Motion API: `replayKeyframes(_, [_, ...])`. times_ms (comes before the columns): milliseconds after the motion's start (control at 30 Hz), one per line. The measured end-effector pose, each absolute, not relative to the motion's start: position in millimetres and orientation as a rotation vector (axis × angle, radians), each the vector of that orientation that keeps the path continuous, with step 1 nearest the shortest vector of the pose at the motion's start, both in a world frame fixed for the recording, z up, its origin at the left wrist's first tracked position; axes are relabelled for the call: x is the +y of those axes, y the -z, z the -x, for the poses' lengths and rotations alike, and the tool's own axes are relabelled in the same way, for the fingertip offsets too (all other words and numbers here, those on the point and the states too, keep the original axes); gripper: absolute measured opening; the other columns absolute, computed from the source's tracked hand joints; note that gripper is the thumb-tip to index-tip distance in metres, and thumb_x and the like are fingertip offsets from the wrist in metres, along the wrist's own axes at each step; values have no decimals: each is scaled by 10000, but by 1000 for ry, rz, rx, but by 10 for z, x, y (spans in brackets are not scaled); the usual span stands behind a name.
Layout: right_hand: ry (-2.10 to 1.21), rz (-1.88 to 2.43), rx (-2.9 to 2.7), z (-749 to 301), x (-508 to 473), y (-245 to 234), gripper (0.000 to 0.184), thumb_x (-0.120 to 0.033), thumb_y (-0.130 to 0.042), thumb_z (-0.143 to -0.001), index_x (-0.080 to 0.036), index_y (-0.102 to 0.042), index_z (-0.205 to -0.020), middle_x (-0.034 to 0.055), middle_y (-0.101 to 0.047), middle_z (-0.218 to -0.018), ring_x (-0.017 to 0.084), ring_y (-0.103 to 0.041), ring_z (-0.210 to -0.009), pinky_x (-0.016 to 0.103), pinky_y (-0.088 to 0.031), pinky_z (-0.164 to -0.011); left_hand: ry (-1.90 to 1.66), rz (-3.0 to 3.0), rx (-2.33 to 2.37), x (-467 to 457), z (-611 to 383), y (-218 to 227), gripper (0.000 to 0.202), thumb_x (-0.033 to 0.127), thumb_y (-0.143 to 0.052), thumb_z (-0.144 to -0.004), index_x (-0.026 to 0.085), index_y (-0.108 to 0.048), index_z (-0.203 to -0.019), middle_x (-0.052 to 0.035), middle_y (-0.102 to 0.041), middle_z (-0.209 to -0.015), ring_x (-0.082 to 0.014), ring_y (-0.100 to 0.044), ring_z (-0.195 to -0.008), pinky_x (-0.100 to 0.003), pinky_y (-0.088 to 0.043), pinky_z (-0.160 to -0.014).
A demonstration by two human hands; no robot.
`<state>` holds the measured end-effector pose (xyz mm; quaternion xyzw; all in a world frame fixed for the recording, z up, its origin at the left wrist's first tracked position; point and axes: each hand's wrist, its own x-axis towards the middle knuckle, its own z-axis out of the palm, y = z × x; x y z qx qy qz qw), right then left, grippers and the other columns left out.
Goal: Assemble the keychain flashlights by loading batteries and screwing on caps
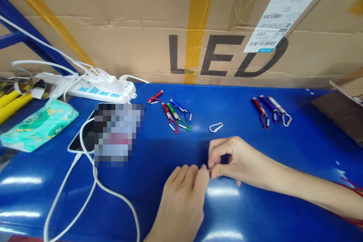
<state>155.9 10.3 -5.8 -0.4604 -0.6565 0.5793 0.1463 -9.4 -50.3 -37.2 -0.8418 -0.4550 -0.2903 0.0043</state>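
My left hand (185, 193) is closed, back of the hand up, its thumb and fingertips meeting my right hand (231, 157) over the blue tabletop (255, 211). My right hand pinches with thumb and forefinger at the same spot. A tiny bit of something shows between the fingertips, mostly hidden, so its kind is unclear. Just beyond the hands lies a loose silver carabiner (221, 124). Farther back, a red penlight (166, 110), a green penlight (172, 111) and a blue penlight (177, 104) lie together, each with a matching carabiner.
Another red penlight (157, 96) lies behind that group. At right are red (258, 106), purple (267, 103) and silver (274, 103) penlights. Leftward are a phone (85, 136), white cable (113, 192), power strip (85, 91) and tissue pack (42, 124). A large cardboard box (136, 19) stands behind.
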Motion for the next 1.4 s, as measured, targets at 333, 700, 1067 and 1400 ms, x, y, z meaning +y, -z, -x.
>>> replayKeyframes(333, [-1763,1218,-1983,-1534,331,-146,202,-288,-770,-607,-104,-689,-628,-3,-537,-678,53,-533,-507,89,-429,-319,1042,2581,-1448,-448,86,366,244,19,-292,-881,199,-420,-777,11,-571,-600,-166,-546,-484,-263,-398,-480])
replayKeyframes(700, [-992,1049,-2015,-1815,624,-595,237,-348,-787,-596,-155,-672,-670,26,-582,-685,111,-561,-560,149,-461,-344,1569,3038,-1606,190,-11,-267,86,132,-442,-887,201,-488,-866,37,-610,-700,-109,-560,-584,-192,-375,-523])
replayKeyframes(1067, [-933,1188,-1936,-2012,919,-431,322,-446,-735,-624,-140,-637,-644,31,-577,-656,119,-550,-542,192,-483,-356,1648,3028,-1499,746,-333,-27,108,171,-445,-875,188,-436,-768,35,-562,-695,-111,-522,-604,-201,-367,-573])
replayKeyframes(1400, [-1040,1424,-1930,-1974,1019,-250,403,-501,-677,-691,-98,-664,-683,-21,-494,-403,37,-361,-303,146,-309,-273,1544,2932,-1537,846,-340,258,112,190,-417,-909,197,-518,-957,-39,-653,-888,-200,-629,-822,-268,-433,-704])
